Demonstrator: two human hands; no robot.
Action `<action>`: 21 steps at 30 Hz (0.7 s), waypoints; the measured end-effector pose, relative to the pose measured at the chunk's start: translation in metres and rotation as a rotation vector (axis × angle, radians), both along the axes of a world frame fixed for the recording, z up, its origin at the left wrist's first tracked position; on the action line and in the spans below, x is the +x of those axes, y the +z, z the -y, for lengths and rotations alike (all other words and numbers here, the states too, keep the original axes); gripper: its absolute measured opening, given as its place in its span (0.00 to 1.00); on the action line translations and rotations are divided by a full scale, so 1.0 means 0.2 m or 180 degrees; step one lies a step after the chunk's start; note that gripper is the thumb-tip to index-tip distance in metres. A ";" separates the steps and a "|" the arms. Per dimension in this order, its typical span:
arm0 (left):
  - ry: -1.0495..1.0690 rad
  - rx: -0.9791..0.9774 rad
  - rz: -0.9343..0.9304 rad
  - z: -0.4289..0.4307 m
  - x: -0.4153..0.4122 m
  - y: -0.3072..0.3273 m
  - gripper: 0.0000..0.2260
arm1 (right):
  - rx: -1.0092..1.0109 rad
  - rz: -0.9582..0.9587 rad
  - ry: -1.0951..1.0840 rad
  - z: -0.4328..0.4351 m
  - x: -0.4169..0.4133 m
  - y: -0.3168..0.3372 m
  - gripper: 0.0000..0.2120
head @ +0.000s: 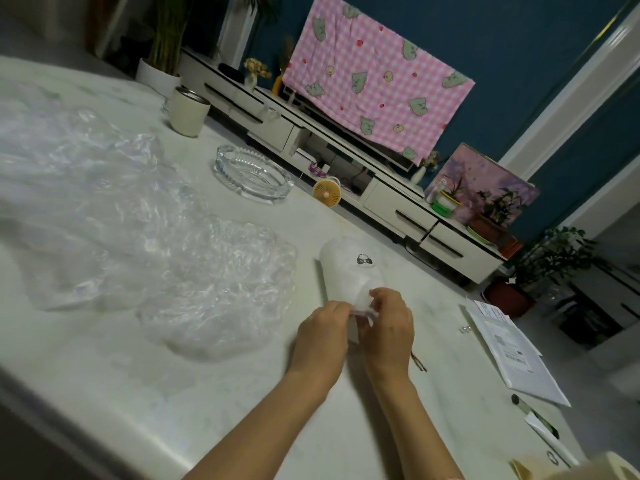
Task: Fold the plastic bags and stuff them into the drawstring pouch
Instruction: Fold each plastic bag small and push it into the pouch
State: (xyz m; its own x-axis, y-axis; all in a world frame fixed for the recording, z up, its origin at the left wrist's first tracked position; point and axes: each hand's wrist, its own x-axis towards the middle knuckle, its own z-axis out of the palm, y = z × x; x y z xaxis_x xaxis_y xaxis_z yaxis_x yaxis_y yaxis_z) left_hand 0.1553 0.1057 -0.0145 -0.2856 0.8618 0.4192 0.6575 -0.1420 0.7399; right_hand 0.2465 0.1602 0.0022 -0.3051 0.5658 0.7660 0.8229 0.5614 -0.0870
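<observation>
A white drawstring pouch (348,268) with a small black printed figure lies on the pale table (207,393), its mouth toward me. My left hand (322,332) and my right hand (389,327) meet at that mouth, fingers curled and pinching its rim; a bit of clear plastic shows between them. To the left lie crumpled clear plastic bags (214,289), a nearer heap and a larger spread (79,188) farther left.
A glass ashtray (254,174) and a cream mug (188,112) stand at the table's far side. Papers (509,351) and a pen (535,415) lie at the right edge. Beyond the table are a TV cabinet (398,202), a small yellow fan (327,194) and potted plants.
</observation>
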 end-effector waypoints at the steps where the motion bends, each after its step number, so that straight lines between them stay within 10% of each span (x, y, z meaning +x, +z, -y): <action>1: -0.0007 -0.0017 0.0066 0.01 0.00 0.01 0.11 | -0.0109 0.0067 -0.0004 -0.01 -0.02 0.01 0.29; 7: 0.0173 0.0039 -0.0388 0.04 -0.01 0.09 0.14 | -0.0176 0.1215 -0.0469 -0.08 -0.11 0.07 0.24; 10: 0.0502 0.0311 -0.0486 0.08 -0.07 0.13 0.14 | -0.1193 0.1176 -0.0696 -0.08 -0.14 0.09 0.10; 13: 0.0928 0.0276 -0.0524 0.09 -0.15 0.10 0.19 | -0.2001 0.0825 -0.0502 -0.05 -0.11 0.12 0.18; 17: 0.1288 -0.1320 -0.0722 0.19 -0.28 0.09 0.21 | -0.1817 0.0691 -0.0349 0.14 -0.12 0.17 0.25; 21: 0.1156 -0.1460 -0.1032 0.23 -0.28 0.09 0.16 | -0.1740 0.0442 0.0167 0.32 -0.11 0.18 0.24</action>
